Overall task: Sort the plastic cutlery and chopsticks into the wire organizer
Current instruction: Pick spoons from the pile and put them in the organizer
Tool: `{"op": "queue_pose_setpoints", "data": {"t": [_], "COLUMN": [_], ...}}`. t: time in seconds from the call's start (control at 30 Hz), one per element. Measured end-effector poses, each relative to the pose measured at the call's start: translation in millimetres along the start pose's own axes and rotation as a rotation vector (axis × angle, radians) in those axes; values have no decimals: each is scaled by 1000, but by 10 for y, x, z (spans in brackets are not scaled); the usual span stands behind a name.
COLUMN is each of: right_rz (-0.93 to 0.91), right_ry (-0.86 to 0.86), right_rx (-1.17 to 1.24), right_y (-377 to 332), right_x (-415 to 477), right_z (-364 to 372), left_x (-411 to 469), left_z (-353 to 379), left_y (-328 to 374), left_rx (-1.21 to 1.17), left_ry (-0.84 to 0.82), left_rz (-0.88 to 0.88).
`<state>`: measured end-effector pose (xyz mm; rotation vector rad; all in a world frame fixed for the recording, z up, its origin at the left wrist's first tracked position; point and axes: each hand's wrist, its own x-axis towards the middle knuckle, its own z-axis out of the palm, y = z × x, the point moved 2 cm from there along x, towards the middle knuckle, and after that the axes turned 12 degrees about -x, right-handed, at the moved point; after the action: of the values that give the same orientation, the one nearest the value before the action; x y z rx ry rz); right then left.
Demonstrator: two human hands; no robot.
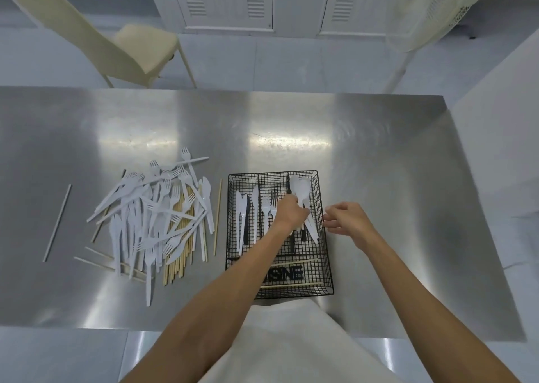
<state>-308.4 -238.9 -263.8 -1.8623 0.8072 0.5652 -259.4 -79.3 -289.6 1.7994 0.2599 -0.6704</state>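
Black wire formed the organizer (306,293), which lay on the steel table (379,149) directly under the left hand. It had three long compartments and one cross compartment nearest the person. White plastic knives (241,206) lay in the compartment left of the left hand, white forks (266,206) in the middle one just beside its knuckles, and white plastic spoons (300,188) in the right one. The left hand (291,213) was curled around the spoon handles, with the bowls pointing away from the person. The right hand (347,219) hung at the organizer's right rim, fingers loosely bent and holding nothing; whether the fingertips touched the wire could not be told. Two wooden chopsticks (291,285) lay across the near compartment, below the left wrist. Bare steel stretched right of the right hand up to the table edge. Left of the left hand lay a mixed pile (163,216) of forks, knives and chopsticks, with one single chopstick (217,216) near the organizer's wall. Further left lay a single white stick (57,222).
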Motion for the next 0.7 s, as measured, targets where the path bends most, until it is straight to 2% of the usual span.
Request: {"op": "queue_pose_setpoints", "data": {"t": [0.2,0.37,0.5,0.7], "right_rz": [-10,-5,-12,-42], "right_ry": [28,42,29,-21], "right_rx": [-9,-54,-57,-11], "right_y": [-22,-57,-188,-541], "right_x": [-40,-143,-249,-504], "right_z": [19,247,622,1446], "left_x": [-67,-206,-316,-532], "left_z": [-34,-281,-720,-1734], "left_y": [14,-33,-169,-465], "left_rx": [125,26,-82,-69], "left_ry": [-9,-99,-126,-30], "left_rz": [33,-18,-6,53]}}
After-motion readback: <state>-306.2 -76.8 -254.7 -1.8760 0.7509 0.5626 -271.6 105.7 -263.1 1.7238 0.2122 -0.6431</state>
